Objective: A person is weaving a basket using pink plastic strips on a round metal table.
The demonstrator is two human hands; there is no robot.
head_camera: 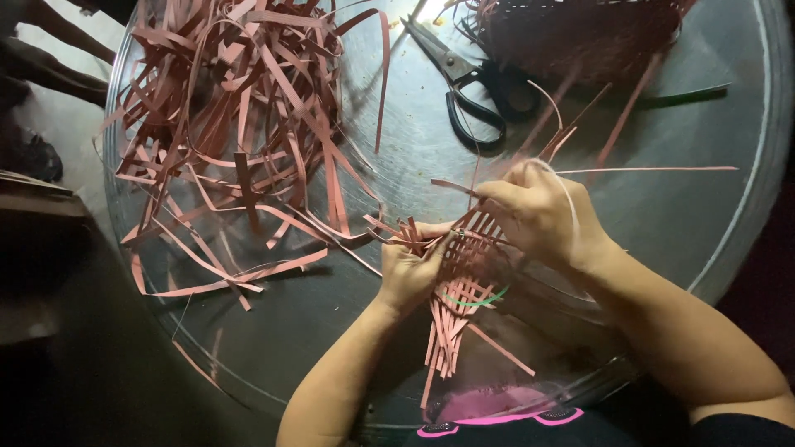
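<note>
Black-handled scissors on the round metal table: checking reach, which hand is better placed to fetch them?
Probably the right hand: it lies nearer the black-handled scissors. The left hand grips the woven pink strip mat, farther away.

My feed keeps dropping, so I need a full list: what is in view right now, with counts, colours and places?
Round grey metal table: one, grey, fills most of the view.
Small woven mat of reddish-brown flat strips: one, partly woven with loose ends, near table edge, between both hands.
Loose pile of reddish-brown flat strips: too many to count, far left of table.
Black-handled scissors: one pair, top centre, lying flat.
Dark woven basket piece: one, dark reddish-brown, top right, partly cut off.
Thin green band: one, green, across the mat.
Left hand: grips the mat's left edge.
Right hand: pinches strips at the mat's upper right.
</note>
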